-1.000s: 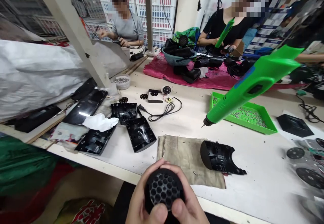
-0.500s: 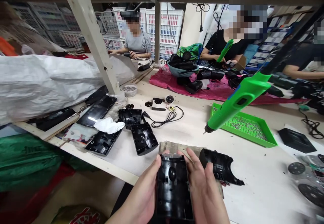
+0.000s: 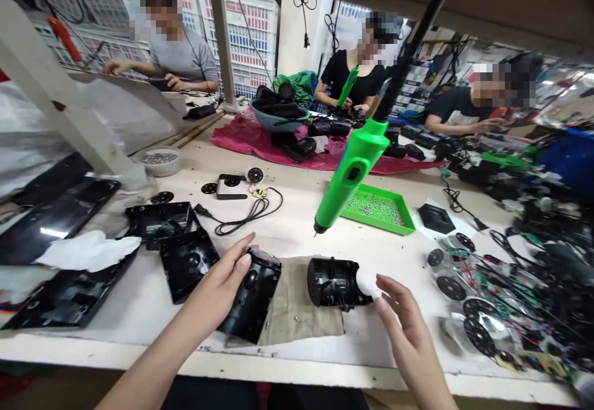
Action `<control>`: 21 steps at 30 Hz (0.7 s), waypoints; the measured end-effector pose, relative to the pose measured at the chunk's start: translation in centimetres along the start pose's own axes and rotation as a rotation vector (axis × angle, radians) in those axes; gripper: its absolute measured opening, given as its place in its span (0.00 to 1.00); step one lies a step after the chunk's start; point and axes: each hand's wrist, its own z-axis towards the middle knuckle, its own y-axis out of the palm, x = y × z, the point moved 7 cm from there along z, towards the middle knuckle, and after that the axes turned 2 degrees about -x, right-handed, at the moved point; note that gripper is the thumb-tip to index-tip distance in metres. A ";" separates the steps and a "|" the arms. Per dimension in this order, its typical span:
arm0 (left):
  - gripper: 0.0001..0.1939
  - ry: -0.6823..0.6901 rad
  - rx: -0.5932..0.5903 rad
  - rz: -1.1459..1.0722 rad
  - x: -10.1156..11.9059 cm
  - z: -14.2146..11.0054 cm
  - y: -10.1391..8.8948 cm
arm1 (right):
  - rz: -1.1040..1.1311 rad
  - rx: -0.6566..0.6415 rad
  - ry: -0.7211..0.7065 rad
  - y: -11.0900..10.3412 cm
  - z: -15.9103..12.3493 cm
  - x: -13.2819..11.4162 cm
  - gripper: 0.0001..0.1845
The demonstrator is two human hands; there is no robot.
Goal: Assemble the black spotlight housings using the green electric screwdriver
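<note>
Co-workers (image 3: 351,82) were beyond the white table (image 3: 394,258); left grip (image 3: 221,287) held curved black plastic shell (image 3: 254,302); right grip (image 3: 412,329) stood parted

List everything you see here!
Table: one, white, beneath
Screwdriver: one, green, centre
Tray: one, green, behind screwdriver
Half shells: at least five, black, front
Cloth: one, brownish, front
Crumpled thing: one, white, left
Tub: one, clear, left
Cords: several, black, middle, right
Wired parts: many, mixed, right
Basket: one, blue, on sheet
Sheet: one, pink, back
Crates: several, white, background
Workers: three, grey or black tops, opposite
Left hand: one, holding half shell
Right hand: one, by another half shell
</note>
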 end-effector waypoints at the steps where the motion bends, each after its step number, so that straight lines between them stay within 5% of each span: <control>1: 0.30 0.014 -0.003 0.067 -0.1 0.4 0.2 | -0.033 -0.031 0.000 0.1 0.1 0.6 0.22; 6: 0.31 0.140 0.066 0.355 0.3 0.4 0.0 | -0.059 -0.133 -0.040 0.8 0.1 1.1 0.21; 11: 0.23 0.560 0.220 0.606 4.7 -2.6 0.1 | -0.076 -0.223 -0.112 0.9 0.5 0.3 0.17; 16: 0.20 0.904 -0.017 0.709 7.6 -5.5 6.7 | -0.026 -0.278 -0.102 1.5 1.0 -0.3 0.09; 21: 0.24 0.870 -0.158 0.710 8.1 -4.6 11.5 | 0.118 -0.298 -0.042 1.1 1.6 -1.9 0.12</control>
